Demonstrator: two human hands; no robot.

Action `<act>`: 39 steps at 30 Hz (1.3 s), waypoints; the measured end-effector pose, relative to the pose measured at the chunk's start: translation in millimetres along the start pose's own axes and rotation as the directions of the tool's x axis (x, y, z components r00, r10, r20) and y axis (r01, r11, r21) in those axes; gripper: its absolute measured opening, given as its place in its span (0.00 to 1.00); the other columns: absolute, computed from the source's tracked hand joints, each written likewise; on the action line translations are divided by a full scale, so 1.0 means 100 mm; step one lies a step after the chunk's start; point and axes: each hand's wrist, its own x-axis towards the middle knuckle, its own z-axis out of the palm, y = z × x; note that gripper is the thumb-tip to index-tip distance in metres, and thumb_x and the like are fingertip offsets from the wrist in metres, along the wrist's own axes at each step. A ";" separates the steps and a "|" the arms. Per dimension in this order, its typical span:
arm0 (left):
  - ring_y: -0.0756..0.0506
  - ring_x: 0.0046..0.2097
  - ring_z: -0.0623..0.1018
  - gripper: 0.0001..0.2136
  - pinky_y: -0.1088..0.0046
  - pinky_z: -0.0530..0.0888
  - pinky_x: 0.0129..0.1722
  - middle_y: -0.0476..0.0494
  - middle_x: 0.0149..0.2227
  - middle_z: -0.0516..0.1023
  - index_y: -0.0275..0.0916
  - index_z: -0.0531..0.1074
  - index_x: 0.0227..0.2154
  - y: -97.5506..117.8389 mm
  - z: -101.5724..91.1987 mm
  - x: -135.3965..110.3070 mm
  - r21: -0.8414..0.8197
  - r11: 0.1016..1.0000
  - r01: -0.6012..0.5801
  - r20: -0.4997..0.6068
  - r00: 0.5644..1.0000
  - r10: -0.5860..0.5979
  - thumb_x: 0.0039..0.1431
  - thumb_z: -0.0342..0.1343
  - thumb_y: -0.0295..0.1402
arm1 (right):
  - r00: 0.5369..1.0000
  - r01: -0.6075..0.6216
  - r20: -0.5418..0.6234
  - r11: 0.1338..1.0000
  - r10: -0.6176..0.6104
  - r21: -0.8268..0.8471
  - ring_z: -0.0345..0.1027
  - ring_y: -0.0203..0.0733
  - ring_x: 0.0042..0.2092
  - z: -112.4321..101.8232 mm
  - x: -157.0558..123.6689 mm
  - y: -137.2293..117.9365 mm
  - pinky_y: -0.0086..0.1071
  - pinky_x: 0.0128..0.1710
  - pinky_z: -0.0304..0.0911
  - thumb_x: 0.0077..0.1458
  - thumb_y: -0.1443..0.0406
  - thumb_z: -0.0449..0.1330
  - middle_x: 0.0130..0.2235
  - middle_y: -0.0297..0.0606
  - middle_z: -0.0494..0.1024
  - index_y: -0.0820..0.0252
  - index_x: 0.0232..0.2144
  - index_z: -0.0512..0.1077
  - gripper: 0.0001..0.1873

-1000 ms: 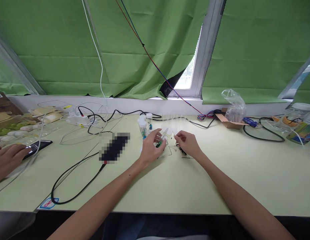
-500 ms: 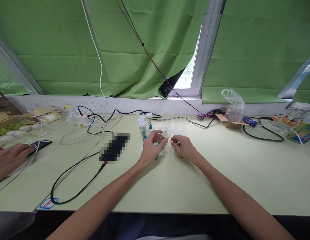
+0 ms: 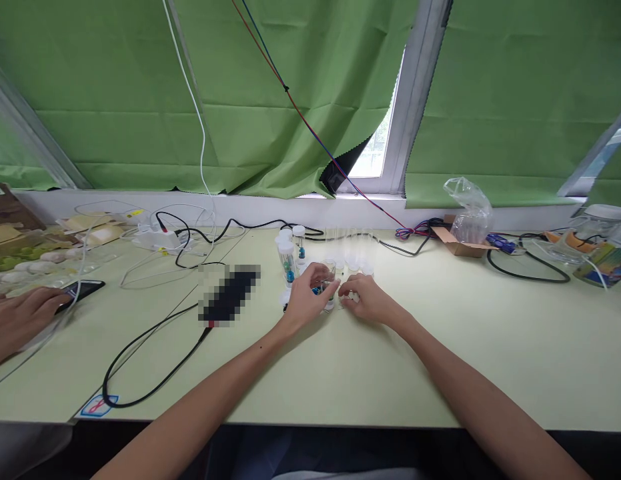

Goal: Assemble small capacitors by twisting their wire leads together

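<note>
My left hand [image 3: 306, 297] is curled round a small clear vial [image 3: 329, 275] with blue and green bits in it, standing on the pale green table [image 3: 340, 373]. My right hand [image 3: 366, 298] is pinched right beside it, fingertips meeting the left hand's near the vial; what they pinch is too small to name. Behind the hands stand two capped clear vials [image 3: 288, 257] with coloured beads, and several empty clear vials [image 3: 353, 257].
A blurred black device [image 3: 229, 292] with a black cable [image 3: 140, 363] lies to the left. Another person's hand [image 3: 17, 320] rests on a phone [image 3: 80, 291] at far left. A white power strip [image 3: 157, 239], cardboard box [image 3: 457, 245], plastic bag [image 3: 467, 210] and jars [image 3: 603, 250] line the back.
Both hands have drawn together and dropped toward the table. The right hand has moved left to meet the left hand at the vial; the loose wire bits on the table are covered.
</note>
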 end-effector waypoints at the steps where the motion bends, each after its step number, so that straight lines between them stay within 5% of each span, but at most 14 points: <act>1: 0.45 0.43 0.79 0.13 0.64 0.76 0.46 0.43 0.40 0.77 0.41 0.67 0.40 0.00 0.00 0.00 0.014 1.000 0.000 -0.005 1.000 0.000 0.55 0.60 0.39 | 1.000 0.010 0.023 1.000 -0.010 0.016 0.66 0.47 0.42 -0.01 -0.01 -0.02 0.41 0.44 0.58 0.53 0.70 0.60 0.35 0.40 0.76 0.58 0.32 0.76 0.06; 10: 0.47 0.42 0.77 0.17 0.67 0.75 0.44 0.45 0.38 0.75 0.42 0.64 0.45 0.00 0.01 -0.01 0.061 0.998 -0.028 -0.023 0.999 0.029 0.55 0.60 0.38 | 0.991 0.017 0.128 0.998 -0.024 0.059 0.66 0.46 0.42 -0.03 -0.01 -0.03 0.35 0.39 0.60 0.53 0.71 0.62 0.35 0.40 0.75 0.59 0.30 0.75 0.03; 29: 0.48 0.43 0.74 0.17 0.67 0.74 0.45 0.46 0.40 0.72 0.43 0.62 0.48 0.02 0.01 -0.01 0.063 0.994 -0.094 -0.079 0.992 0.098 0.58 0.58 0.39 | 0.991 0.110 0.087 0.990 -0.103 -0.084 0.63 0.43 0.40 0.11 -0.01 -0.02 0.33 0.39 0.59 0.57 0.75 0.55 0.33 0.40 0.72 0.61 0.26 0.70 0.09; 39: 0.48 0.43 0.74 0.17 0.67 0.74 0.44 0.45 0.41 0.72 0.43 0.62 0.48 0.02 0.01 -0.01 0.074 0.992 -0.099 -0.065 0.992 0.104 0.58 0.58 0.39 | 0.995 0.082 0.054 0.996 -0.081 -0.020 0.63 0.43 0.41 0.07 -0.02 -0.06 0.34 0.40 0.59 0.57 0.75 0.53 0.33 0.41 0.71 0.61 0.26 0.69 0.10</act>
